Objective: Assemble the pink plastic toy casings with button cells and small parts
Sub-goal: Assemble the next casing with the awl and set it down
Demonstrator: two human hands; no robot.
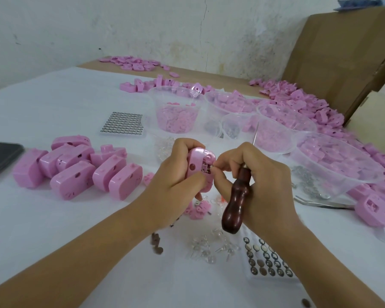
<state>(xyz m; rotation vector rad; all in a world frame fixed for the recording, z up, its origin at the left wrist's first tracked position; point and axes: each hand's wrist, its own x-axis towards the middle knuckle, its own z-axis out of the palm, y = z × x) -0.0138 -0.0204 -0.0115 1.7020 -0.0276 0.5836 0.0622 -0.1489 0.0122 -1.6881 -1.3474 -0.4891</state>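
Pink casing [198,160] clutched by left grip [176,181], awl [236,201] by right grip [261,174], bowls [276,150] just beyond

Two hands [176,174] [260,174], one awl [236,196], two button-cell trays [122,123] [269,261]

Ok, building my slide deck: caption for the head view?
Left hand grips pink casing; right hand, holding a wooden-handled awl, works at its opening.

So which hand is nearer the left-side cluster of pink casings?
Left. The left hand, gripping a casing, is just right of the cluster; the right hand, holding the wooden-handled tool, is farther right.
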